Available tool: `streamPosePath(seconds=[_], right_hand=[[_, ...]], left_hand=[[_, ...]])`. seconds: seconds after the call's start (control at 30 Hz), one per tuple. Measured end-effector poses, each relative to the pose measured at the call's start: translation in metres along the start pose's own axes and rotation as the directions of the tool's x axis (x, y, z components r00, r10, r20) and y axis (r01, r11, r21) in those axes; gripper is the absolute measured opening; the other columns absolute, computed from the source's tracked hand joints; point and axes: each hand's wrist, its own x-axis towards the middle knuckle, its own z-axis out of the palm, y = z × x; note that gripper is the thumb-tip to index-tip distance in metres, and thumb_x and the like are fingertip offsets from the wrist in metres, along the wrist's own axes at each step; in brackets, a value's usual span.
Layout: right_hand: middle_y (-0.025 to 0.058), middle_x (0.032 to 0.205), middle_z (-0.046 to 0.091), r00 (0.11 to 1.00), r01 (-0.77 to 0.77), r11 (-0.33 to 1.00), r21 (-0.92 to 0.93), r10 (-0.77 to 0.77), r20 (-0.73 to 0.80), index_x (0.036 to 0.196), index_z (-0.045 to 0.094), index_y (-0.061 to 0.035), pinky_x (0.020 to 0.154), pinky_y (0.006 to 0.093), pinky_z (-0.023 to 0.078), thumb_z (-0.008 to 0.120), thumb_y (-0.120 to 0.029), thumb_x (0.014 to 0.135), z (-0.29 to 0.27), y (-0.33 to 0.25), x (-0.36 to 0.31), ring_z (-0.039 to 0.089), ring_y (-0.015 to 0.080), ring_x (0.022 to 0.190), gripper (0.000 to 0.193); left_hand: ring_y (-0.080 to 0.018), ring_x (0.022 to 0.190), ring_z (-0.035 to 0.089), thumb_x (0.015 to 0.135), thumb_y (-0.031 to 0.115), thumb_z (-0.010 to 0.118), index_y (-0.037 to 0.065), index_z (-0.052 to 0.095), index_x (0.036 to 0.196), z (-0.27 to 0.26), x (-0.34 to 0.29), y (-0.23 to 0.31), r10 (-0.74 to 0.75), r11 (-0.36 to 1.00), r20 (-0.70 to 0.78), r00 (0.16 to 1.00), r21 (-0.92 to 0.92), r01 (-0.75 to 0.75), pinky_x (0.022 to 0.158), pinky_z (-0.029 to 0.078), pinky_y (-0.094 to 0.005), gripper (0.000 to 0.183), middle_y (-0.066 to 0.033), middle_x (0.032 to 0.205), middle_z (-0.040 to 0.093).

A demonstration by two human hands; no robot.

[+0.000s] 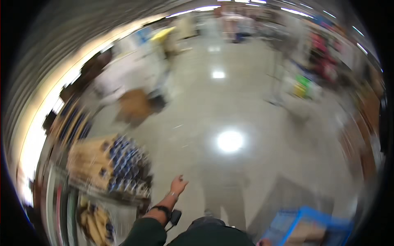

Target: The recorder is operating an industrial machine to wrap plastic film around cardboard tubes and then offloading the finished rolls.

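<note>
My left hand (179, 185) is held out over the floor with a band at the wrist and a dark strap with a small box on the forearm. Its fingers look slightly apart and nothing shows in them, though motion smears them. Only a sliver of my right hand (264, 242) appears at the lower edge, beside a blue-framed crate (301, 219). Whether it grips the crate cannot be made out. Inside the crate lies something brown and box-like (308, 232). Nearest my left hand, on the left, is a stack of brown rolls (92, 160) with dark blue and silvery ends.
A round container of tan rolls (95, 221) stands below the stack. Farther off are a brown box (135, 104), a yellow item (163, 35) and a green-and-yellow package (301, 86). A thin stand (276, 98) rises from the shiny floor (193, 119). Brown cartons (361, 135) line the right.
</note>
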Motion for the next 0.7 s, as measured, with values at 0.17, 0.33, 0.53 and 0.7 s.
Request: streamPosePath(seconds=[0.17,0.33,0.53,0.7], right_hand=[[0.0128,0.104,0.060,0.964,-0.197,0.937,0.288,0.132,0.231,0.118,0.051,-0.0020,0.077,0.0362,0.048,0.068,-0.020,0.081,-0.066,-0.134,0.153,0.057,0.0245,0.094,0.045],[0.0158,0.116,0.059,0.927,-0.238,0.889,0.392,0.087,0.366,0.129,0.048,-0.0001,0.084,0.0391,0.051,0.068,-0.025,0.083,-0.070,-0.323,0.290,0.058,0.0290,0.102,0.056],[0.0151,0.104,0.063,0.853,-0.309,0.858,0.411,0.059,0.518,0.120,0.055,0.0001,0.076,0.0354,0.054,0.065,-0.023,0.085,-0.097,-0.536,0.425,0.063,0.0260,0.087,0.042],[0.0147,0.092,0.065,0.753,-0.126,0.990,0.068,0.051,0.656,0.117,0.057,0.0026,0.065,0.0346,0.053,0.060,-0.017,0.087,-0.096,-0.609,0.556,0.065,0.0244,0.076,0.037]], left_hand=[[-0.0350,0.110,0.058,0.074,0.027,0.070,0.001,0.050,0.127,-0.234,-0.045,-0.172,-0.411,0.903,-0.606,0.681,-0.169,0.395,0.093,0.046,-0.0413,0.063,-0.0232,0.118,0.060],[-0.0354,0.112,0.056,0.073,0.025,0.073,0.000,0.046,0.131,-0.335,-0.064,-0.239,-0.606,0.772,-0.719,0.341,-0.429,0.469,0.093,0.046,-0.0414,0.068,-0.0238,0.121,0.058],[-0.0371,0.111,0.055,0.070,0.026,0.075,0.003,0.045,0.132,-0.387,-0.028,-0.303,-0.559,0.746,-0.806,0.194,-0.386,0.543,0.092,0.047,-0.0440,0.072,-0.0222,0.122,0.055],[-0.0382,0.109,0.056,0.070,0.026,0.075,0.010,0.043,0.136,-0.447,0.066,-0.330,-0.546,0.654,-0.802,0.240,-0.229,0.721,0.089,0.048,-0.0457,0.075,-0.0231,0.120,0.054]])
